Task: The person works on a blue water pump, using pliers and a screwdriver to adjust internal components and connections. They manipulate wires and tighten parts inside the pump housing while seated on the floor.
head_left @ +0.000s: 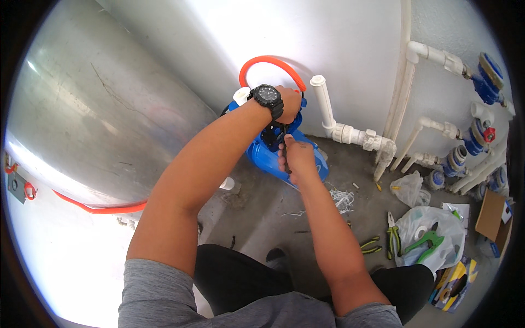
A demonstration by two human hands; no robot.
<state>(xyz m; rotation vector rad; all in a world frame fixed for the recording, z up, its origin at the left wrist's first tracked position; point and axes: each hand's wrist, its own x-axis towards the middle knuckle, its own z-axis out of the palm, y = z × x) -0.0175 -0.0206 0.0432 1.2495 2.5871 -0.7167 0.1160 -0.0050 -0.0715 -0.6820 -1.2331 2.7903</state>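
Blue, rounded, hard-shelled machine [267, 159] on the grey floor [262, 210], by the far white wall [344, 60].
Right of the large silver metal tank [104, 109], the machine would probably handle as heavy, stiff and smooth, best held low around its shell. The left hand [290, 104] is at its far end, grip hidden, so I cannot tell it; the right hand [302, 157], nearer, grips a slim, black-handled tool [286, 159].

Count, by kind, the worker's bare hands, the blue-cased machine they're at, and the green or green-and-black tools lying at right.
Bare hands (left hand, right hand): 2
Blue-cased machine: 1
Green-and-black two-handled tools, one partly hidden: 2
Green cutter-like tool: 1
Total: 6
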